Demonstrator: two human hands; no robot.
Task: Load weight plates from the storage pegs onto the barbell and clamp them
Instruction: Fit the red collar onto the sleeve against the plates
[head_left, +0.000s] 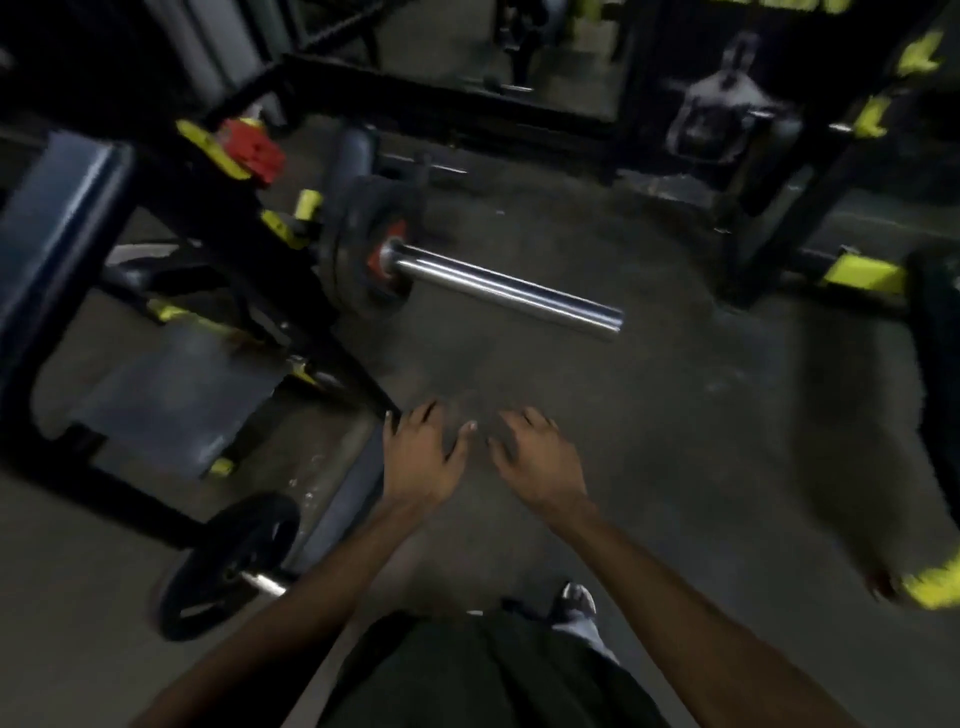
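Note:
The chrome barbell sleeve (506, 288) juts toward the right from a bench rack, its end bare. Black weight plates (358, 244) with a red hub sit pushed up at its inner end. A red clamp-like part (254, 150) shows on the rack upright above. Another black plate (228, 561) hangs on a low storage peg at the lower left. My left hand (421, 457) and my right hand (537, 457) hover side by side below the sleeve, both empty with fingers spread, well short of the bar.
A dark padded bench (57, 218) and black-and-yellow rack frame (228, 291) fill the left. A second frame with yellow brackets (857, 273) stands at the right, a kettlebell (722, 114) behind it. Grey rubber floor (649, 415) lies between. My foot (576, 603) is below.

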